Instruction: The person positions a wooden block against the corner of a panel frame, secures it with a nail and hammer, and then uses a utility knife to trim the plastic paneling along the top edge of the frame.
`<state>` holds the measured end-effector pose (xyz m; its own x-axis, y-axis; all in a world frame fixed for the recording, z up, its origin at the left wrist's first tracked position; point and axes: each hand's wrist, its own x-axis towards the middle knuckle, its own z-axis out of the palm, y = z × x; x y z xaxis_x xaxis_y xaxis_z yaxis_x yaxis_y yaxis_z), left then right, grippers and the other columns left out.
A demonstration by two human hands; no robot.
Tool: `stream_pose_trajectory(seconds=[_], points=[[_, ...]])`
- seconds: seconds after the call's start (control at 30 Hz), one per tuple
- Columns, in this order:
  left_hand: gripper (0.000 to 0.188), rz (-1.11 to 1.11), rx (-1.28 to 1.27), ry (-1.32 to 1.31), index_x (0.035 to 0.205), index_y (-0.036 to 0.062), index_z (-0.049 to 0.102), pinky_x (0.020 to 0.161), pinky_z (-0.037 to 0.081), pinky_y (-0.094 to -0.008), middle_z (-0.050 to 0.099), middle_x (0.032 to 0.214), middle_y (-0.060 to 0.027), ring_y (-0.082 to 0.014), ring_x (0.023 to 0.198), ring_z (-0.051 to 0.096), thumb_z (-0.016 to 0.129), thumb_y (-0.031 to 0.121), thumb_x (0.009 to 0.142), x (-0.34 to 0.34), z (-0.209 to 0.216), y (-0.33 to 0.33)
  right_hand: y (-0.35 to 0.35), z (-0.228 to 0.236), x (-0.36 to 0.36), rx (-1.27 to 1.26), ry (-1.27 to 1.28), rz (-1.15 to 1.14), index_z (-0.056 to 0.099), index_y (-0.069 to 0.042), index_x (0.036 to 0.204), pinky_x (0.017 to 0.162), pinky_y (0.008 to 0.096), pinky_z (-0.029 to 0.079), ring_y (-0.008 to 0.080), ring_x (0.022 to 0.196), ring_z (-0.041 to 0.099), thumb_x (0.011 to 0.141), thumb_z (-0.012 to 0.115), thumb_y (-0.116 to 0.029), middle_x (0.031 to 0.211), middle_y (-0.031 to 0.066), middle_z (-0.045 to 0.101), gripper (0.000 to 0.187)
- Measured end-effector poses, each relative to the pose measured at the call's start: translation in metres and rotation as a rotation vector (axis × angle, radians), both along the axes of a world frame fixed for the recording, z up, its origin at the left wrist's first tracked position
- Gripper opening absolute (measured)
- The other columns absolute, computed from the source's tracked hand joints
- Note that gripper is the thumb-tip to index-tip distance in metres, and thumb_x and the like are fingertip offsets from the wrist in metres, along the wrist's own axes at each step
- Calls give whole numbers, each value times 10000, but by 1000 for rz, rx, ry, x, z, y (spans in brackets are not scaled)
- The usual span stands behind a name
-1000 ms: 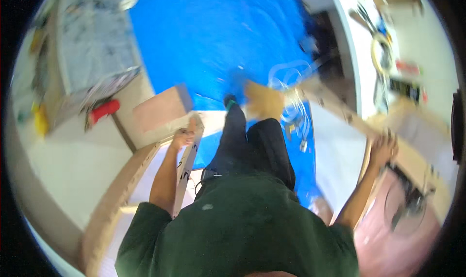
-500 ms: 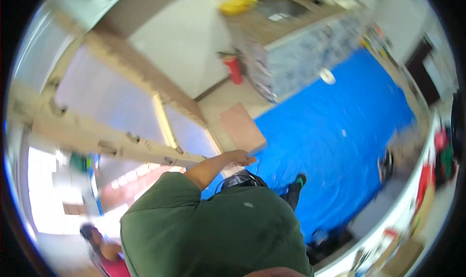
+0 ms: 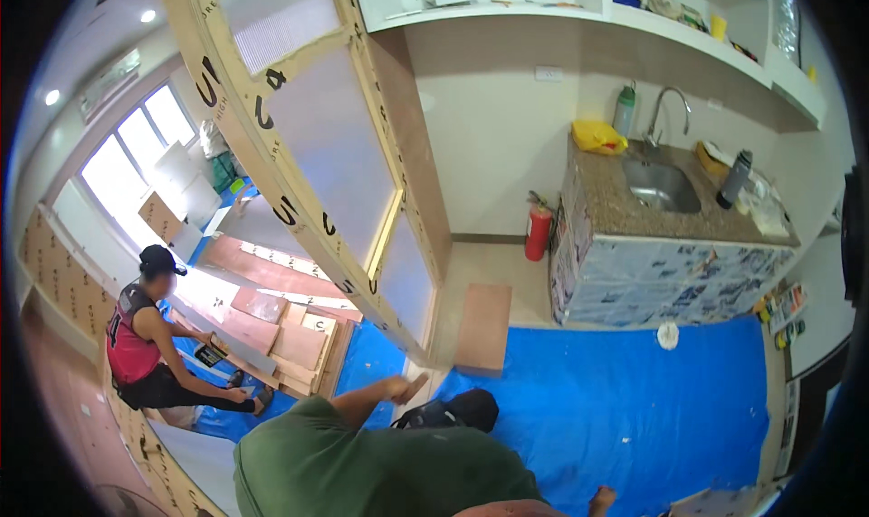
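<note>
A tall plywood frame (image 3: 308, 200) with clear panels leans across the left of the view, its foot near the floor. My left hand (image 3: 405, 388) reaches out from my green sleeve and holds the frame's lower end, just above the blue floor sheet (image 3: 625, 408). My dark trouser leg (image 3: 453, 413) sits right beneath that hand. My right hand is out of sight.
Another person in a red top and black cap (image 3: 136, 336) crouches at the left beside stacked wooden boards (image 3: 281, 336). A loose board (image 3: 482, 327) lies by the wall. A wrapped sink counter (image 3: 670, 254) and a red fire extinguisher (image 3: 538, 230) stand behind.
The view has swung up from the floor to the room. My left hand stays on the frame's end; my right hand, seen on a board a second ago, has left the picture.
</note>
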<state>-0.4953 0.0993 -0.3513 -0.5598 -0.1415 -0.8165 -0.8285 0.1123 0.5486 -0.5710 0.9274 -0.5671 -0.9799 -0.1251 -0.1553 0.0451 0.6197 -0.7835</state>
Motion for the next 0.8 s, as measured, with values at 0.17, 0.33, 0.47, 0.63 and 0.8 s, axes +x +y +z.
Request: stream_pose_trajectory(seconds=[0.17,0.33,0.47,0.63,0.8], points=[[430,215,318,-211,585,143,580,414,328,-316,549,598,-27,-144,480,519,668,436,886,17,-29,21,-60,-21,-187,209,559,-28,617,-48,608,402,347,398,173,436,530,731,594,-139,526,61,571,155],[194,248,119,-208,785,97,702,529,480,-313,647,739,-58,-157,623,621,751,282,820,12,-53,20,-297,3,-311,98,480,368,734,-40,772,521,317,463,148,569,591,783,710,-102,650,40,652,67],[213,443,147,-126,925,62,740,589,544,-328,675,800,-48,-170,695,664,758,241,812,-8,-43,17,-490,153,-345,-45,107,656,699,-8,843,644,431,494,320,665,644,897,660,-282,736,179,668,282],[370,322,-71,131,989,69,756,556,540,-342,719,854,-44,-144,685,636,745,388,801,-86,-6,-31,-671,280,-410,-108,203,859,644,24,832,646,420,489,313,679,644,893,652,-255,721,188,638,286],[420,650,-143,215,1045,49,629,592,505,-313,674,858,-53,-161,754,637,786,313,757,-114,87,-10,-829,465,-415,-585,374,1126,649,16,878,614,363,461,223,618,542,943,646,-209,711,146,598,234]])
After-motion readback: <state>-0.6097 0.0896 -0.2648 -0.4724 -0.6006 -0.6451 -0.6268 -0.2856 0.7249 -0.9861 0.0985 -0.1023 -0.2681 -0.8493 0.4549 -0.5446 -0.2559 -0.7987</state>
